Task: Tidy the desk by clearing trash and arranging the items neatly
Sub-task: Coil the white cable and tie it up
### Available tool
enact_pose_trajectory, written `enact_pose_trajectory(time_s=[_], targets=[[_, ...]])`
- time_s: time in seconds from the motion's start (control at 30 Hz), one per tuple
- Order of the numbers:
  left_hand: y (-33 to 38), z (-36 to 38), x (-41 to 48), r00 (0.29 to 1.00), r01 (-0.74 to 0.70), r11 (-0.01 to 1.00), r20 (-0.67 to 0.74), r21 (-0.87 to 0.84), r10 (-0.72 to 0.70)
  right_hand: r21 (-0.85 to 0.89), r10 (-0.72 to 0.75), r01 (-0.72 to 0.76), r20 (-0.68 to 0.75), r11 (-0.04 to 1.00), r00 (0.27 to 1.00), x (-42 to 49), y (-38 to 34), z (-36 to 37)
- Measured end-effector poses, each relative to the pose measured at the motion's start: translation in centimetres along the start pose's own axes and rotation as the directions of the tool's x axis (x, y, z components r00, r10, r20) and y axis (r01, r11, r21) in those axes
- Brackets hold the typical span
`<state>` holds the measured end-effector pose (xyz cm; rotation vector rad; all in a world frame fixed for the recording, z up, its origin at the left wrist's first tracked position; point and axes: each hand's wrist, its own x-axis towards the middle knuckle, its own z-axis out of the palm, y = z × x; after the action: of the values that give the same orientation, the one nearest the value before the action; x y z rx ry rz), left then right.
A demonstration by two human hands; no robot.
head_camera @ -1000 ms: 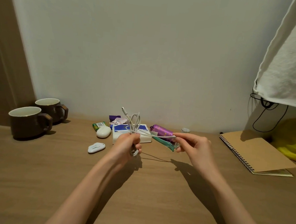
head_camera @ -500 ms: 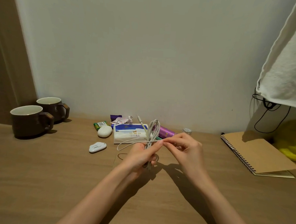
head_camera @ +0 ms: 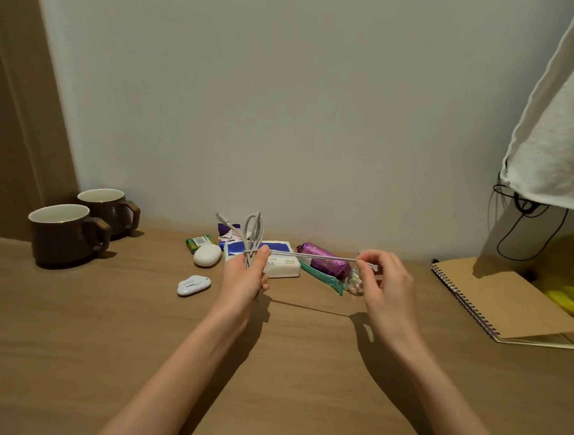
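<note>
Left hand (head_camera: 244, 280) grips coiled white cable (head_camera: 253, 230); right hand (head_camera: 383, 282) pinches its taut free end

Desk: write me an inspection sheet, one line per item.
Surface: wooden desk, things lined up along the wall.
Job's things: white cable, a looped bundle plus one strand stretched between the hands.
Clutter: mugs, tissue pack, purple wrapper, teal clip, white case, notebook.
Hands: left hand grips the bundle; right hand pinches the strand's end.
Cables: black cord hangs at right.
Surroundings: pale wall, white cloth.
</note>
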<state>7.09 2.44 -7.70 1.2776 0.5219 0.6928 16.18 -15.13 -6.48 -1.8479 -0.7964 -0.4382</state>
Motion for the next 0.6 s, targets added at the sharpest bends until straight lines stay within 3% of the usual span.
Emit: enact_pose_trajectory(time_s=[0.17,0.37,0.47,0.6], targets=[[-0.6,-0.1,0.4,0.995,-0.079,0.987,-0.057,0.140,0.087,-0.030,0.045,-0.045,0.007,0.999,0.999,-0.1,0.4,0.0],[-0.4,-0.9,0.9,0.988,-0.060,0.975,-0.124,0.212,0.088,-0.088,0.039,-0.032,0.084,0.996,0.996,-0.1,0.9,0.6],[-0.8,-1.8,1.6,0.984,-0.068,0.938,-0.130,0.340,0.118,-0.080,0.016,0.002,0.223,0.997,0.975,0.0,1.1,0.4],[-0.9,-2.4,2.0,0.955,-0.126,0.865,-0.177,0.486,0.239,0.081,-0.114,0.090,0.390,0.993,0.914,0.0,0.1,-0.3]])
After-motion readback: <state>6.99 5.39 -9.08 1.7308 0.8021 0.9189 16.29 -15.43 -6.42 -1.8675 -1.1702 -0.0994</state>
